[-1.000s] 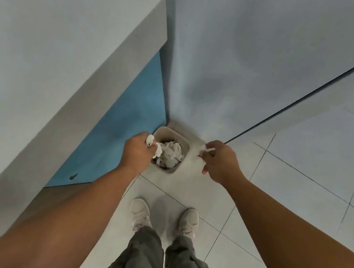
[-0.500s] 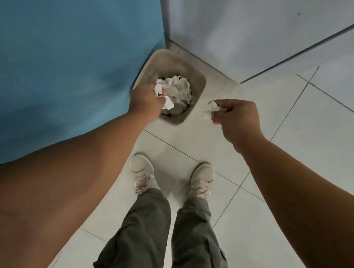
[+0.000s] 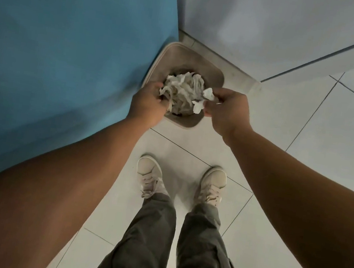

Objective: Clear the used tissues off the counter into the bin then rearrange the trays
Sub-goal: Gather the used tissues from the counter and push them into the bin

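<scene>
Used tissues are pinched in the right hand above the bin; another crumpled wad is gripped by the left hand. Release is judged next; 2 grips must be opened.

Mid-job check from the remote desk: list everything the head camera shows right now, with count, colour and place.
bin: one, beige, on the floor in the corner between the blue panel and the wall
tissues in the bin: a crumpled heap, white, count unclear, filling the bin's middle
tissue pieces: white, pinched in the right hand over the bin's near right edge
blue panel: one, blue, upright on the left
wall: pale grey, behind the bin
floor: pale tiles with dark joints
shoes: two, off-white, below the bin
trousers: grey-green, bottom centre
left hand: at the bin's left edge, fingers curled against tissue
right hand: at the bin's right edge, closed on the tissue pieces
</scene>
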### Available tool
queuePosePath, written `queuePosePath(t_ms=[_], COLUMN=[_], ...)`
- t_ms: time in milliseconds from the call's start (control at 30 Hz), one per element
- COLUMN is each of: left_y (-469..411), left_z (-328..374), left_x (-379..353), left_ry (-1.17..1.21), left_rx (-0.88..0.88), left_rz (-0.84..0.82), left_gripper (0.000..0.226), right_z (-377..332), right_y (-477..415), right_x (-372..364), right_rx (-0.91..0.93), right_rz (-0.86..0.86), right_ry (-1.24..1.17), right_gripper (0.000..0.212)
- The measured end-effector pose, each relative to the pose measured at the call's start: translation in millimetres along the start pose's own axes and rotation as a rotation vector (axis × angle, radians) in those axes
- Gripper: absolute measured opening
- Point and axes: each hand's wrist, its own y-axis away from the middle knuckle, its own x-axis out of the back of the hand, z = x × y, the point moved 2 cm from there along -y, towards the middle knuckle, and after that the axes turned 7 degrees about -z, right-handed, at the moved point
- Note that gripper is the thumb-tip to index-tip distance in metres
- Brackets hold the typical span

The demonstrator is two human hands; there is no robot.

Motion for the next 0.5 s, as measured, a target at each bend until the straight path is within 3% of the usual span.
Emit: queuePosePath(t_ms=[133, 300, 500], left_y=[-1, -3, 7], left_z=[-13, -13, -2], left_x=[1, -2, 8], left_ry=[0.028, 0.051, -0.069], left_rx=[0.018, 0.017, -0.109], left_rz=[0.001, 0.039, 0.068], left_gripper=[0.038, 0.035, 0.041], right_z=[-1, 15, 9], right_y=[-26, -51, -28], right_x=[-22, -44, -25], right_rx=[0.017, -0.085, -0.003], right_rz=[-0.067, -0.144, -0.183], right_ry=[0.058, 0.110, 0.298], right_gripper=[0.019, 0.065, 0.064])
